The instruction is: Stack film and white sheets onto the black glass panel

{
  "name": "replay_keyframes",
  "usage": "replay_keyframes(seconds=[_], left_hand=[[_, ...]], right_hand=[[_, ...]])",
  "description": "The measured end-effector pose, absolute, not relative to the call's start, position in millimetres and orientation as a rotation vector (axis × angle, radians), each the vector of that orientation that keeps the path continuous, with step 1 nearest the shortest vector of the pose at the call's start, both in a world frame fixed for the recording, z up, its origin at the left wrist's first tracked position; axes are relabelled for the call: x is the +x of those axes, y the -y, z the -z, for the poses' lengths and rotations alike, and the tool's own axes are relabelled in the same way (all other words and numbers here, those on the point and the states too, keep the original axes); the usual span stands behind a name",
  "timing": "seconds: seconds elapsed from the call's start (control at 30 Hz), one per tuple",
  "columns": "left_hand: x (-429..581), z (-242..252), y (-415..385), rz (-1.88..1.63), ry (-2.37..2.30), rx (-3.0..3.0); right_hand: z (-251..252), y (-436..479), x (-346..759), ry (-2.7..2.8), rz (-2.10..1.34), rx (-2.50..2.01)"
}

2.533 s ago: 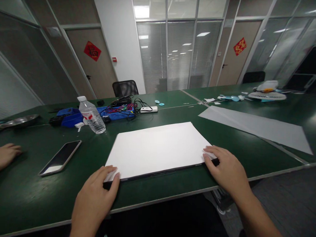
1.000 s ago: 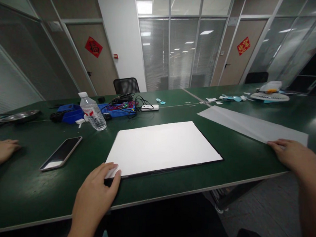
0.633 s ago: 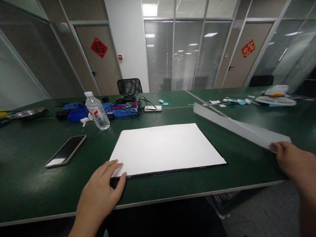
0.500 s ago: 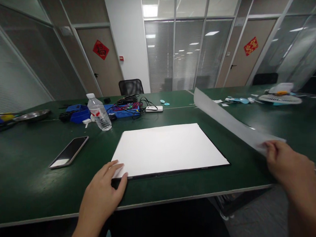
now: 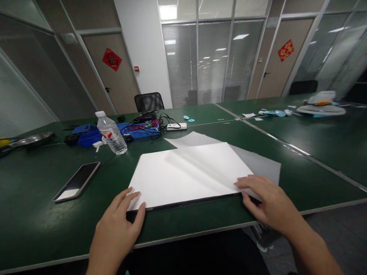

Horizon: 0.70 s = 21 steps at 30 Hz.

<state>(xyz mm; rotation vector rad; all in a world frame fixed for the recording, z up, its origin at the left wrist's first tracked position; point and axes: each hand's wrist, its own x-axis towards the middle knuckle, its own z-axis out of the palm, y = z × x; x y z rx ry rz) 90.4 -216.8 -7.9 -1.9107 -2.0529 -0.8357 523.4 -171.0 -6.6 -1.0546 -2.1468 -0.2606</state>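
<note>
A white flat panel (image 5: 170, 179) with a dark edge lies on the green table (image 5: 33, 220) in front of me. A translucent film sheet (image 5: 261, 164) lies skewed over the panel's right part, overhanging at the far and right sides. My left hand (image 5: 120, 225) rests flat on the panel's near left corner, fingers spread. My right hand (image 5: 268, 200) presses the film down at the panel's near right corner.
A phone (image 5: 76, 181) lies left of the panel. Behind it stand a water bottle (image 5: 111, 133), blue trays (image 5: 87, 135) with tangled cables, and a metal dish (image 5: 31, 139). A second table at right carries a fan (image 5: 320, 107). The table's front edge runs just below my hands.
My right hand left the panel's corner, took the film from the right table, lifted it and brought it over the panel. The other person's hand at far left is gone from view.
</note>
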Motion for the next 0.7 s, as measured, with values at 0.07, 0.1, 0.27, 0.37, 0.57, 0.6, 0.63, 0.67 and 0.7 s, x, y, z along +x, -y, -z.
replay_keyframes(seconds=[0.07, 0.1, 0.27, 0.37, 0.57, 0.6, 0.63, 0.67, 0.7], left_hand=[[89, 8, 217, 0.841, 2.080, -1.909], [89, 9, 217, 0.846, 2.089, -1.913], [89, 8, 216, 0.907, 2.143, -1.874], [89, 7, 217, 0.952, 2.141, -1.873], [85, 11, 216, 0.965, 2.067, -1.924], [84, 11, 216, 0.959, 2.063, -1.930], [84, 11, 216, 0.955, 2.064, -1.935], [84, 11, 216, 0.950, 2.068, -1.939], [84, 11, 216, 0.946, 2.072, -1.944]], right_hand=[[4, 174, 524, 2.177, 0.242, -0.950], [3, 175, 525, 2.187, 0.245, -0.915], [6, 174, 530, 2.162, 0.298, -0.892], [10, 169, 532, 2.092, 0.282, -0.982], [17, 163, 529, 2.041, 0.115, -1.285], [17, 162, 528, 2.039, 0.105, -1.294], [18, 163, 528, 2.035, 0.106, -1.291], [18, 163, 528, 2.030, 0.114, -1.281], [19, 163, 528, 2.027, 0.121, -1.269]])
